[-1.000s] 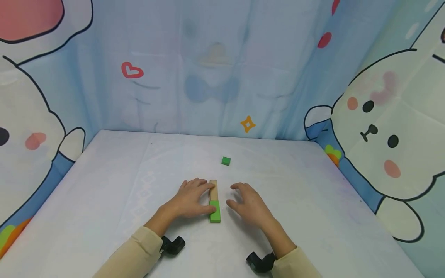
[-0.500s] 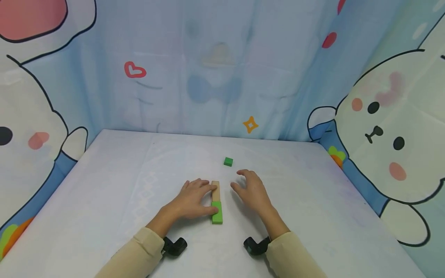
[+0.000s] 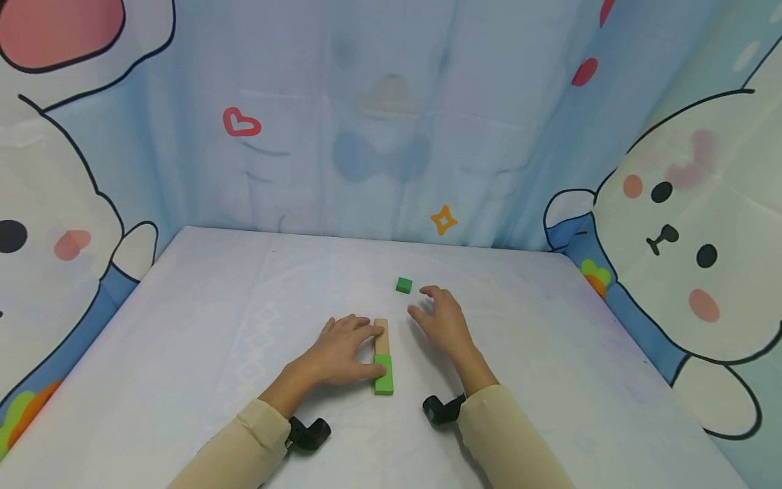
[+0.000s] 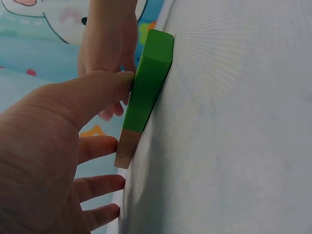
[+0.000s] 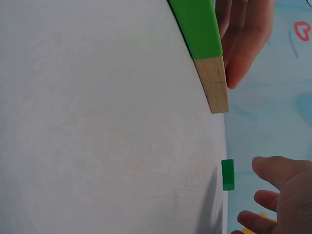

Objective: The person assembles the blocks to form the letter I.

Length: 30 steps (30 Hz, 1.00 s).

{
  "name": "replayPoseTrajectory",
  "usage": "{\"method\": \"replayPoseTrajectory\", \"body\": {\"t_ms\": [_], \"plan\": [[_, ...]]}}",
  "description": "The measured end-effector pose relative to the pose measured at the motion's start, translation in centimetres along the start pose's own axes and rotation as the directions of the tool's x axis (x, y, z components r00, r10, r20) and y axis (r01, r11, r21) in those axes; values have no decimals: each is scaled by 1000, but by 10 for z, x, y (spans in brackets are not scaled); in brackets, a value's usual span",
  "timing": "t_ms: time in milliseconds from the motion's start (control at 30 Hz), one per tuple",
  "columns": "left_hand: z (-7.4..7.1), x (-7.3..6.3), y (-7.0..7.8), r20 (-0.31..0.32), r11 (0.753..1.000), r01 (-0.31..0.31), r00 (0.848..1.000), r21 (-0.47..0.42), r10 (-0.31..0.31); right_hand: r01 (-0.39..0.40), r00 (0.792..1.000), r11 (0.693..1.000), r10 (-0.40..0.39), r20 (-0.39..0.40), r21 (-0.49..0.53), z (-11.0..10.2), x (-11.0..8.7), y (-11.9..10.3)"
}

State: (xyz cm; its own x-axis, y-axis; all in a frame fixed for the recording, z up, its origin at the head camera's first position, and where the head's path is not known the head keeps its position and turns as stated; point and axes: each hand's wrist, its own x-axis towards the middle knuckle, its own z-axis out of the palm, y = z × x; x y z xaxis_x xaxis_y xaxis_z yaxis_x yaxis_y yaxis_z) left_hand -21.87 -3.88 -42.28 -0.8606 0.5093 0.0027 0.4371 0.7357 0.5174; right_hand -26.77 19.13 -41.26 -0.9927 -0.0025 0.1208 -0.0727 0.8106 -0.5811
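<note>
Since the earlier frames, the right hand point(image 3: 449, 327) has travelled up the frame, drawing close to the small block point(image 3: 404, 285), while the left hand point(image 3: 339, 350) has stayed at the pair of longer blocks. The whole head view has also slid a little, so everything sits slightly further right.

The small block, green, lies in the middle of the frame, above the other blocks. The right hand is just to the right of it and apart from it; its grip is moderately wide, thumb and forefinger parted and gently bent. In the right wrist view the small block shows at lower right, with a gap between it and the thumb.

Near the lower middle of the frame, a wood block point(image 3: 381, 345) and a green block point(image 3: 383, 385) lie end to end, touching, the green one lower. The left grip is wide: the thumb touches the green block and the forefinger the wood block, with the other fingers spread further up.

A white counter point(image 3: 568, 353) carries all three blocks. Black wrist cameras point(image 3: 310, 435) sit by the beige sleeves point(image 3: 238, 448) at the bottom. Behind hangs a blue curtain point(image 3: 293, 61), with cartoon animals point(image 3: 678, 299) at both sides.
</note>
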Motion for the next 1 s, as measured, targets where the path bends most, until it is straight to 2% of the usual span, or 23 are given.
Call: {"method": "replayPoseTrajectory", "body": {"t_ms": [400, 1000], "plan": [[1, -1, -1, -6, 1000, 6, 1000, -5, -6, -24, 1000, 1000, 24, 9, 0, 7, 21, 8], [1, -1, -4, -3, 1000, -12, 1000, -8, 12, -21, 1000, 1000, 22, -5, 9, 18, 38, 14]]}}
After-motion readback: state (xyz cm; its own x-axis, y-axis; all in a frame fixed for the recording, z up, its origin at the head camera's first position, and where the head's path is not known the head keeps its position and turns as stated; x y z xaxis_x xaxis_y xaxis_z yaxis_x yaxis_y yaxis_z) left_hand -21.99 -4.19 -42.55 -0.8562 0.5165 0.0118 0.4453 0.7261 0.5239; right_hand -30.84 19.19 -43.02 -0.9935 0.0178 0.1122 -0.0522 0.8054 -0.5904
